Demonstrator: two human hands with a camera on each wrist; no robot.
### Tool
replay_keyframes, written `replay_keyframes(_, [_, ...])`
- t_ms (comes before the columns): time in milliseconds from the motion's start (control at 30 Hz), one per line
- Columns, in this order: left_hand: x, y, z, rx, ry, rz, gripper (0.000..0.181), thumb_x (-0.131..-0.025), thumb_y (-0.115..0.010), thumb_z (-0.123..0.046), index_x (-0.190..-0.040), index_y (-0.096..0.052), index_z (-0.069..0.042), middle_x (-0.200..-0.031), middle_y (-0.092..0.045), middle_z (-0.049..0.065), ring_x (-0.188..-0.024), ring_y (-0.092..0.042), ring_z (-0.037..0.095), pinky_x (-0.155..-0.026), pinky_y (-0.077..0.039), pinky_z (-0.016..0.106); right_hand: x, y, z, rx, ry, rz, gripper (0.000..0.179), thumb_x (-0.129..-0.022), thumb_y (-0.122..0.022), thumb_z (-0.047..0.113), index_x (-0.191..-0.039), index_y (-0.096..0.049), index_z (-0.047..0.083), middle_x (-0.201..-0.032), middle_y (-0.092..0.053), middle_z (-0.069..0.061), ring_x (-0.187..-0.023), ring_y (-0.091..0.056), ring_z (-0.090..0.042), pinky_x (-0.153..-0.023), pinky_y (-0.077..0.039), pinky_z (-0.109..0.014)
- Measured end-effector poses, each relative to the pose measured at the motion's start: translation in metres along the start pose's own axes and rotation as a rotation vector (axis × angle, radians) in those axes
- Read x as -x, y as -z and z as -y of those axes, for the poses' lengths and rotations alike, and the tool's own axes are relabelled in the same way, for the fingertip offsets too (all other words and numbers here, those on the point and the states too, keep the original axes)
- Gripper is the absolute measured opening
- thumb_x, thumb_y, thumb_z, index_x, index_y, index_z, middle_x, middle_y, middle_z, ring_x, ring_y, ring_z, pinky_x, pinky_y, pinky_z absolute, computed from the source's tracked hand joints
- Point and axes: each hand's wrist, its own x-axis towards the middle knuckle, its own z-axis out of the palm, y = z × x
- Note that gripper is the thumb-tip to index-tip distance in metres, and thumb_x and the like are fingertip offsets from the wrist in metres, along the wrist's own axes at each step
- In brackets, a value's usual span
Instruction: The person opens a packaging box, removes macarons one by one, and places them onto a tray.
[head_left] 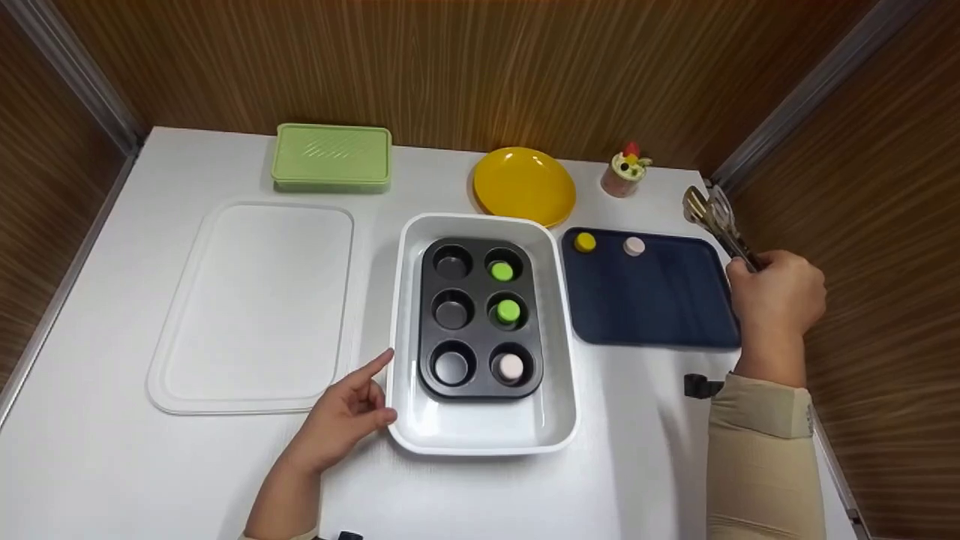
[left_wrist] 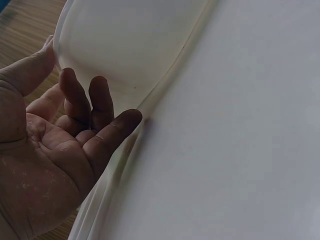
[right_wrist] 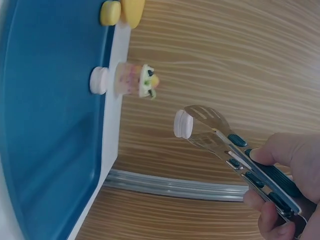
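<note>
My right hand point(head_left: 780, 292) grips a pair of metal tongs point(head_left: 724, 225) above the right end of the dark blue tray point(head_left: 652, 300). In the right wrist view, a pale pink macaron point(right_wrist: 183, 124) sits between the tong tips. A yellow macaron point(head_left: 585, 242) and another pale pink macaron point(head_left: 634, 246) lie on the blue tray. My left hand point(head_left: 341, 420) touches the left rim of a deep white container point(head_left: 480, 435) with thumb and index finger. Inside it stands a dark muffin tin point(head_left: 478, 337); its right-hand cups hold two green macarons point(head_left: 508, 311) and a pink macaron point(head_left: 511, 367).
A white lid point(head_left: 255, 300) lies flat at the left. Along the back stand a green lidded box point(head_left: 332, 157), a yellow plate point(head_left: 523, 184) and a small dessert cup point(head_left: 624, 176). Wood-grain panels point(head_left: 435, 67) enclose the white table point(head_left: 630, 450) at back and sides.
</note>
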Motion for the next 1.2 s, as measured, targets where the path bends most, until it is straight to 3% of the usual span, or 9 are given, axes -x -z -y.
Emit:
replay_keyframes(267, [-0.001,0.000,-0.001,-0.007,0.028,-0.001,0.077,-0.089,-0.077,0.007,-0.156,-0.039,0.011,-0.085,-0.058,0.001,-0.078,-0.056,0.007,-0.068,-0.048,0.018,-0.017,-0.016,-0.015,0.049,-0.013,0.108,0.049,-0.097,-0.059,0.036,-0.120,-0.074,-0.004,-0.122,-0.066,-0.036,-0.112,-0.060,-0.057,-0.089,-0.049,-0.069])
replay_keyframes(533, [-0.002,-0.001,-0.001,0.008,0.033,0.000,0.077,-0.089,-0.078,0.007,-0.156,-0.038,0.013,-0.086,-0.058,0.002,-0.078,-0.055,0.007,-0.067,-0.046,0.017,-0.027,-0.032,-0.031,0.069,-0.060,0.195,0.049,-0.097,-0.058,0.037,-0.120,-0.073,-0.004,-0.122,-0.066,-0.036,-0.110,-0.062,-0.056,-0.087,-0.050,-0.066])
replay_keyframes(933, [-0.001,-0.001,0.001,0.015,0.005,0.009,0.076,-0.090,-0.077,0.008,-0.156,-0.040,0.011,-0.086,-0.058,0.002,-0.078,-0.055,0.008,-0.068,-0.046,0.017,-0.032,-0.044,-0.039,0.108,-0.077,0.247,0.054,-0.097,-0.060,0.041,-0.117,-0.069,-0.008,-0.126,-0.061,-0.041,-0.113,-0.060,-0.058,-0.086,-0.051,-0.067])
replay_keyframes(1200, [-0.001,0.000,0.003,0.003,0.029,0.006,0.079,-0.089,-0.078,0.007,-0.156,-0.037,0.012,-0.085,-0.058,0.001,-0.078,-0.054,0.007,-0.067,-0.046,0.017,-0.032,-0.049,-0.040,0.113,-0.051,0.243,0.052,-0.096,-0.060,0.041,-0.109,-0.068,-0.009,-0.122,-0.061,-0.043,-0.110,-0.061,-0.060,-0.082,-0.052,-0.068])
